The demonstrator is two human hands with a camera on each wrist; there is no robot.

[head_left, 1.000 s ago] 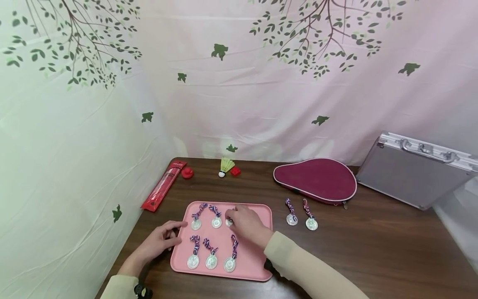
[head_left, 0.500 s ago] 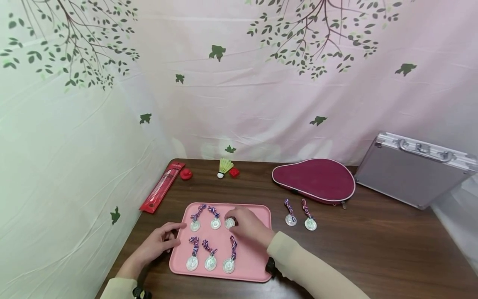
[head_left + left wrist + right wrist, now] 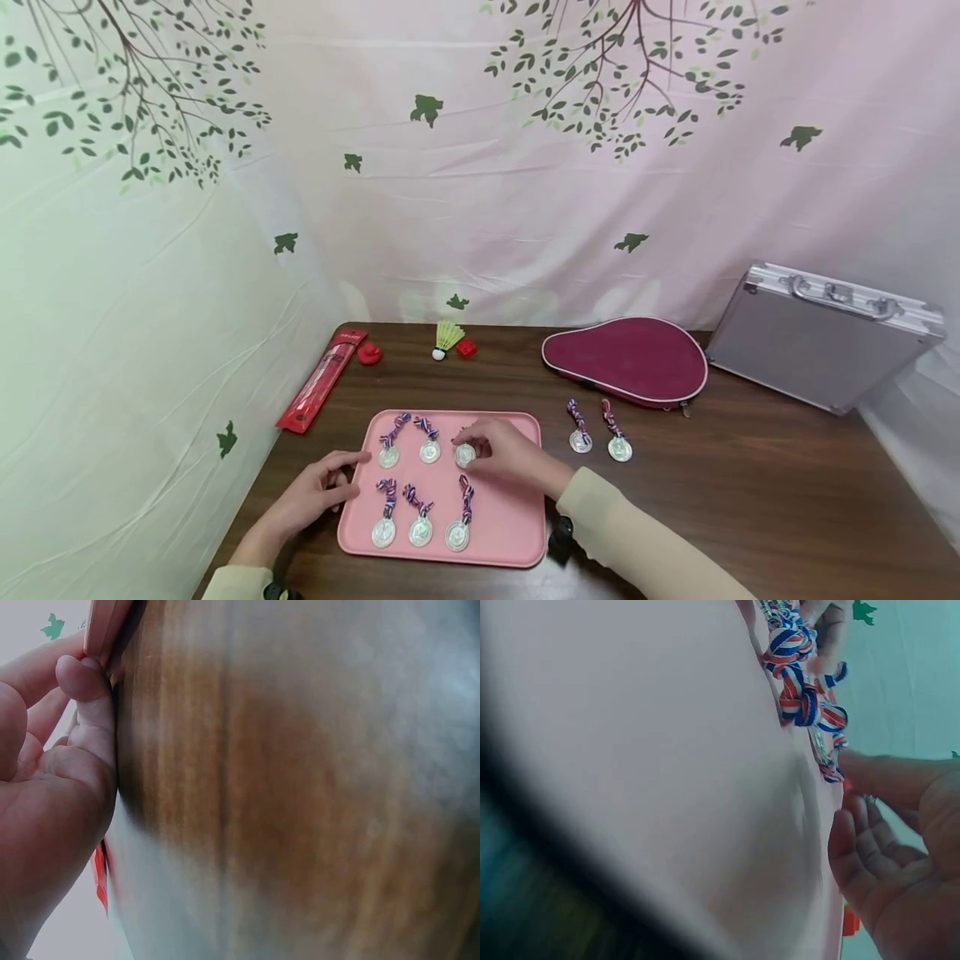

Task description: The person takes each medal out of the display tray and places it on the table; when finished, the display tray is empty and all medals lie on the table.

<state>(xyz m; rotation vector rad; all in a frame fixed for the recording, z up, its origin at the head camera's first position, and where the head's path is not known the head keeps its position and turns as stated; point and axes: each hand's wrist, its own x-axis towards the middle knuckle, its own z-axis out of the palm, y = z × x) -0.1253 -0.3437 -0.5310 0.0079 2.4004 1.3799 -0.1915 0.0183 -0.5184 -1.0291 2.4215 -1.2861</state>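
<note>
One tray (image 3: pixel 506 525); left hand (image 3: pixel 318 486) touches edge (image 3: pixel 357 474)

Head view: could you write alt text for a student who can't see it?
A person's right hand is at a silver medal on a pink tray, one of six there in two rows, while the left hand touches the tray's left edge. Two more medals lie on the wooden table right of it, near a maroon case.

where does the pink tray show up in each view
Head: pink tray, lower centre, bearing medals.
Left wrist: just the tray's edge, top left.
Right wrist: tray fills the centre and upper left.
Shared landmark: the left hand, at the tray's edge.
</note>
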